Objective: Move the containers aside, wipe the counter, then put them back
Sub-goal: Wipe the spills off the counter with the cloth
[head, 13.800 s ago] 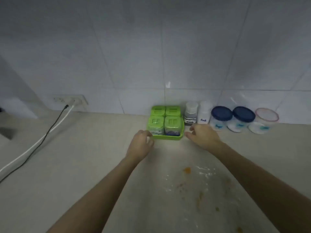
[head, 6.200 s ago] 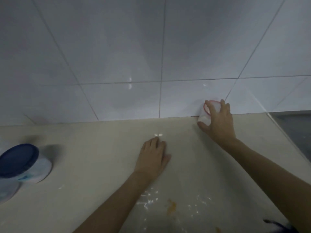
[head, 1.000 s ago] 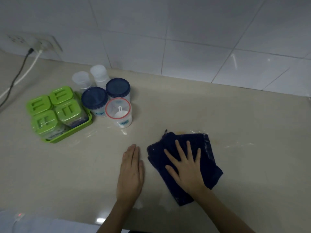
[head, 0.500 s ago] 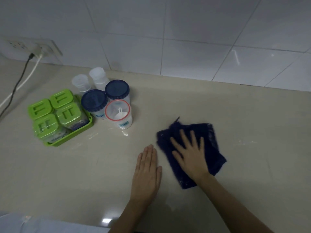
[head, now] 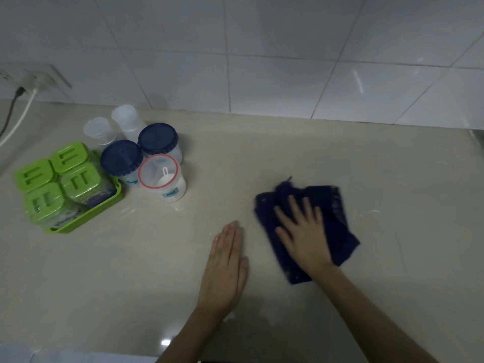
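Note:
My right hand point(head: 303, 237) presses flat, fingers spread, on a dark blue cloth point(head: 339, 205) on the beige counter point(head: 340, 153). My left hand point(head: 226, 265) lies flat and empty on the counter just left of the cloth. The containers stand grouped at the left. A green tray point(head: 104, 208) carries several green-lidded boxes point(head: 76, 179). Beside it are two blue-lidded jars point(head: 121, 159) and a red-rimmed clear jar point(head: 160, 171) with a scoop inside. Two small white bottles point(head: 125, 116) stand behind them.
A wall socket point(head: 34, 77) with a white and a black cable point(head: 15, 119) is at the far left. White tiled wall runs along the back. Faint white streaks point(head: 366, 212) lie right of the cloth. A metal edge point(head: 478, 134) shows at the far right.
My right hand has slid the cloth a little away from me and to the right. My left hand has shifted right along the counter. The containers have not moved.

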The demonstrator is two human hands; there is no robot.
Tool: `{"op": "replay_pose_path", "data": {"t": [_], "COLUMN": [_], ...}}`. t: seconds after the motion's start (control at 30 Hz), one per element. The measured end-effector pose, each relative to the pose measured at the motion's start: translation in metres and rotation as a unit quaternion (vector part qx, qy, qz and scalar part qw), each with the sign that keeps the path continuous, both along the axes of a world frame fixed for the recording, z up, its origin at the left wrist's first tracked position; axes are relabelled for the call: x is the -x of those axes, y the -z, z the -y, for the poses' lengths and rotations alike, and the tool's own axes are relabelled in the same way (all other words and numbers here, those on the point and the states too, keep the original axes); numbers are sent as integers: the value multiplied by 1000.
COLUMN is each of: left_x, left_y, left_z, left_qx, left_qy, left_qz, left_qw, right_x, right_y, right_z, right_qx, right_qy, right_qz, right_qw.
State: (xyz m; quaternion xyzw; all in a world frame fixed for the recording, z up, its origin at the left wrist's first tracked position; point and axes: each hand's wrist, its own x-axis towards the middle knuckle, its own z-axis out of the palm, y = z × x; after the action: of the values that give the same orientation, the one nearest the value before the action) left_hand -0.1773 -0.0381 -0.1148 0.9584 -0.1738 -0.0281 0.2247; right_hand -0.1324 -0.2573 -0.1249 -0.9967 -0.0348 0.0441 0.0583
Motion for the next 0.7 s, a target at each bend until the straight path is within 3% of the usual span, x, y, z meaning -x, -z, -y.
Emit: {"op": "replay_pose_path", "data": {"t": [0.1,0.2,0.4,0.53,0.7], "left_x": [-4,-3,-6,-1,-1], "left_y": [-1,0,7,10,12], "left_z": [9,13,49,87,105], "left_qx": [26,-6,-91,-103,-140], "left_qy": [-75,-72,-19,12,-27], "left_qz": [-2,-8,-1,0,-3], "left_qw": [997,997,996,995,990], "right_x": [10,5,14,17,29], "right_y": [6,5,-1,-3,2], "right_z": [-30,-4,119,93,93], "right_qx": [-11,-29,-38,-16,-19], "right_qy": [-118,-122,85,221,37], "right_qz": [-6,-10,-26,-9,-18], "right_qw": [993,992,995,975,999]}}
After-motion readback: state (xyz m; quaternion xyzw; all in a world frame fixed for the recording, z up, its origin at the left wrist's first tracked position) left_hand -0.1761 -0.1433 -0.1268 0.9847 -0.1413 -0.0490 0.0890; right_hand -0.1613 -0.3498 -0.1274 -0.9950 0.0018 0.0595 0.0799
